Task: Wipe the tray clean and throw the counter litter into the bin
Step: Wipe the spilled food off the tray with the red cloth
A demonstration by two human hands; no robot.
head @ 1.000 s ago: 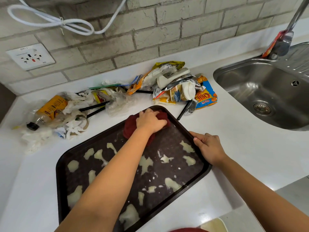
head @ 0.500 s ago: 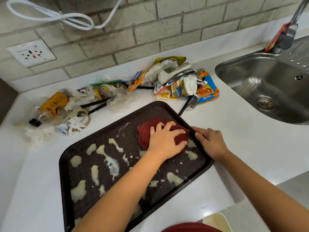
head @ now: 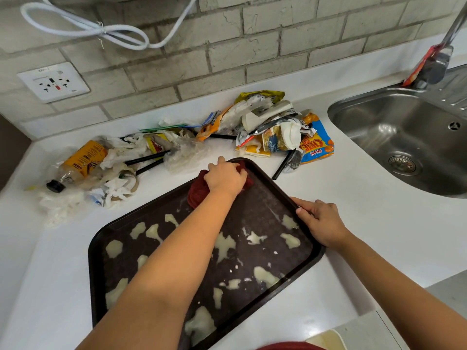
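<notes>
A dark brown tray (head: 101,251) lies on the white counter, spotted with several pale smears (head: 223,245). My left hand (head: 225,178) grips a red cloth (head: 195,192) and presses it onto the tray's far corner. My right hand (head: 321,221) grips the tray's right rim. Litter lies behind the tray: a pile with a crushed bottle with a yellow label (head: 80,160) and crumpled wrappers at the left, and a heap with a blue and orange snack bag (head: 317,145) and a white cup (head: 290,135) at the right. No bin is in view.
A steel sink (head: 409,140) with a tap (head: 439,59) sits at the right. Black straws (head: 149,157) stick out of the litter. A wall socket (head: 53,82) and a white cable (head: 101,31) are on the brick wall. The counter edge runs along the lower right.
My left hand slid the red cloth from the far corner toward the right rim, then back up to the far corner. My right hand stayed on the rim.
</notes>
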